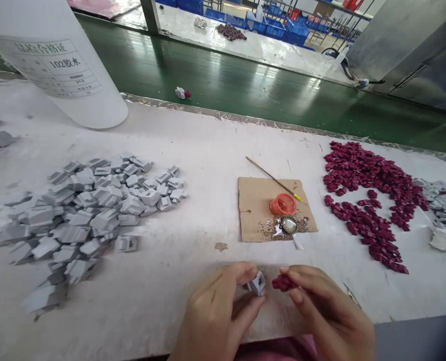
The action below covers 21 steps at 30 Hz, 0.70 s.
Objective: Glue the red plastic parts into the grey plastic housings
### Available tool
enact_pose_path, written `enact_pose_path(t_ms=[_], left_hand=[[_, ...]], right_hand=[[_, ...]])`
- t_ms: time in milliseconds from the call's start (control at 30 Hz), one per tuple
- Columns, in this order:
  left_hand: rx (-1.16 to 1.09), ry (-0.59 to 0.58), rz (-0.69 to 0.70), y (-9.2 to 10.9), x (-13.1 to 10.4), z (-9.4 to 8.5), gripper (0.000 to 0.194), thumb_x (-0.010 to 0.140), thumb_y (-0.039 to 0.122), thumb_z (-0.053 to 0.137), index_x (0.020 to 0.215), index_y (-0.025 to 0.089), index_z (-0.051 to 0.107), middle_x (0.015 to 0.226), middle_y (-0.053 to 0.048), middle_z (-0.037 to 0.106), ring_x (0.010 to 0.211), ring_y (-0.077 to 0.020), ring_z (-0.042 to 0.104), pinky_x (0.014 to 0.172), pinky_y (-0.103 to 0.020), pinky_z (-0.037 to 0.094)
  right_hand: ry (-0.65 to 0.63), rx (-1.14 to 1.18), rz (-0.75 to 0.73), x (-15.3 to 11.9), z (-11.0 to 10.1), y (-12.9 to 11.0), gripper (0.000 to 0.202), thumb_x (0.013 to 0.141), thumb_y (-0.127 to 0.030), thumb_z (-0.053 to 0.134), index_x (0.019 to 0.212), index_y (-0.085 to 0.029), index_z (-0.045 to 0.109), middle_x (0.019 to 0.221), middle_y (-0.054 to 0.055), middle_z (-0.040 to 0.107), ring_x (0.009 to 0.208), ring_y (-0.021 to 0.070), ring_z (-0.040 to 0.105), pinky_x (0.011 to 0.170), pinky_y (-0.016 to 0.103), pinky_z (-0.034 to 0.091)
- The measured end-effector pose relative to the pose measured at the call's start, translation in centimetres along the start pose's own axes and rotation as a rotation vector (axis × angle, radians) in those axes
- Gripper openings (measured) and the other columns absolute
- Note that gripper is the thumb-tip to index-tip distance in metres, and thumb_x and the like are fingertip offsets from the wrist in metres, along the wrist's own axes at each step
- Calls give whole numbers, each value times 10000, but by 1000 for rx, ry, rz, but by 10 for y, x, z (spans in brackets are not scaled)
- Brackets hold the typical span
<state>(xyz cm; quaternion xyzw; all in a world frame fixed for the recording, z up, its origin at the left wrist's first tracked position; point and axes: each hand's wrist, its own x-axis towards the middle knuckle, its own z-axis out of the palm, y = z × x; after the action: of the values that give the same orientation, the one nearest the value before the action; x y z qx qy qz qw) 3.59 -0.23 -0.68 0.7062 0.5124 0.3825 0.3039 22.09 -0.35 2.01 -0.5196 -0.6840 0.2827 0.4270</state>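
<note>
- Left hand (215, 311) pinches a gray piece (259, 285).
- Right hand (330, 307) pinches a dark red piece (282, 283).
- Past them sits a red cup (277, 208); I can't tell what's inside.

The left hand (215, 313) holds a pale grey piece (259, 284), the right hand (330, 306) a deep maroon piece (282, 283). Out left of the left hand I see a grey heap (106, 195); beyond the right hand, a maroon pile (373, 173). Ahead of both hands: a red cup (275, 207) on tan cardboard (255, 203), then a dark green belt (226, 75).
</note>
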Motion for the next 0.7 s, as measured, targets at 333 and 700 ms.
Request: enact_pose_path(t_ms=[333,700], left_hand=[[3,18,4,2,0,0,262,876,242,630,1111,213,516,950,17,736,858,-88,714,836,-128,542],[98,-49,75,-2,1,-9,227,906,326,553,1121,255,539,938,8,750,791,-145,737,756,-200,606]], right_hand=[[-38,-62,-100,-4,15,1,258,873,-70,588,1077,-215,652,1004,22,693,945,100,664,846,147,555],[-160,-31,-112,-4,16,-2,428,909,-95,533,1302,-263,517,1063,37,700,974,145,677,836,221,579]])
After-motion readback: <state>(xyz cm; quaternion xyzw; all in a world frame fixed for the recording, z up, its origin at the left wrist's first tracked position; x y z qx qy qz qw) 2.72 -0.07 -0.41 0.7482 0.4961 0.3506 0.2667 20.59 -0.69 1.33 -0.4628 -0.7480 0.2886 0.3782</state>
